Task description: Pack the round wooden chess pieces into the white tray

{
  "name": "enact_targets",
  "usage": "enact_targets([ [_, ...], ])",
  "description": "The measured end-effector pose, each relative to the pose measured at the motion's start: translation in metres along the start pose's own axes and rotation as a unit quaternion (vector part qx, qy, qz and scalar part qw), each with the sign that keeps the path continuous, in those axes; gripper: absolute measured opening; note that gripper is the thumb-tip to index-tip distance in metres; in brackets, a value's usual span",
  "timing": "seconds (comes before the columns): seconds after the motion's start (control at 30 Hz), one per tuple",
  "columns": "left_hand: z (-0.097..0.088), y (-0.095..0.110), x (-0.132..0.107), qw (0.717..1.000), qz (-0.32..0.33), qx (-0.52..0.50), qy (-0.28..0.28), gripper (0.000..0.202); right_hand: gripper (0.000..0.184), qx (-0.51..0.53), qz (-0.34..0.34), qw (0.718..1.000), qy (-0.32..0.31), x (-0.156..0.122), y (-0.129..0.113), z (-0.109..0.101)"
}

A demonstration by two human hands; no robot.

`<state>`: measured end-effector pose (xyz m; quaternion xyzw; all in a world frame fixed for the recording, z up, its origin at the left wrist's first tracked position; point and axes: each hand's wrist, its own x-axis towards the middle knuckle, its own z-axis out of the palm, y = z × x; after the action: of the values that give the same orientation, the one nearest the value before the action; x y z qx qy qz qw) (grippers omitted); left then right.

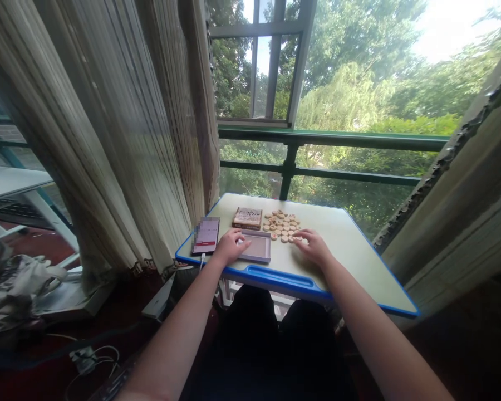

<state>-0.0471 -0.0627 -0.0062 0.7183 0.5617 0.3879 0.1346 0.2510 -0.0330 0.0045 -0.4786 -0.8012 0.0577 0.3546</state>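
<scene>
A small pale table with a blue rim (359, 262) stands before me by the window. My left hand (230, 246) rests on the left edge of a shallow open box tray (256, 248), fingers curled against it. My right hand (313, 246) lies at the near edge of a heap of round wooden game pieces (281, 224), fingertips pinched on one piece. A closed brown box lid (247, 218) lies behind the tray. A phone (206, 236) with a lit screen sits at the table's left corner.
Long beige curtains (121, 145) hang at the left, close to the table. A green railing (329, 139) and window frame stand behind it. A cable, a plug and clutter (83, 359) lie on the floor at left. A wall edge (463, 189) rises at right.
</scene>
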Motion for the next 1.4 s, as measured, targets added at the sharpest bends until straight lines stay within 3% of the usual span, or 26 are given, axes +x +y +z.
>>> enact_targets([
  [0.13,-0.001,0.0,-0.001,0.999,0.012,-0.028,-0.024,0.03,0.022,-0.041,-0.046,0.997,-0.039,-0.002,-0.008,0.003],
  [0.3,0.0,-0.002,-0.002,0.997,0.02,-0.055,-0.041,0.039,0.02,-0.061,-0.053,0.996,-0.047,-0.003,-0.008,0.005],
  [0.5,-0.002,0.003,-0.006,0.991,0.051,-0.061,-0.105,0.043,0.033,-0.111,-0.055,0.991,-0.05,-0.002,-0.009,0.011],
  [0.67,0.0,0.014,-0.008,0.99,0.061,-0.005,-0.131,0.08,0.039,-0.14,-0.005,0.989,-0.049,-0.002,-0.01,0.014],
  [0.87,-0.002,0.02,-0.006,0.981,0.083,0.026,-0.174,0.082,0.02,-0.125,0.003,0.99,-0.067,-0.001,-0.009,0.014],
  [1.0,-0.003,0.019,-0.007,0.973,0.115,0.04,-0.196,0.098,0.017,-0.11,0.009,0.992,-0.054,0.0,-0.01,0.014],
  [1.4,-0.005,0.03,-0.011,0.964,0.174,0.06,-0.192,0.079,0.025,-0.116,0.013,0.992,-0.044,0.0,-0.006,0.014],
])
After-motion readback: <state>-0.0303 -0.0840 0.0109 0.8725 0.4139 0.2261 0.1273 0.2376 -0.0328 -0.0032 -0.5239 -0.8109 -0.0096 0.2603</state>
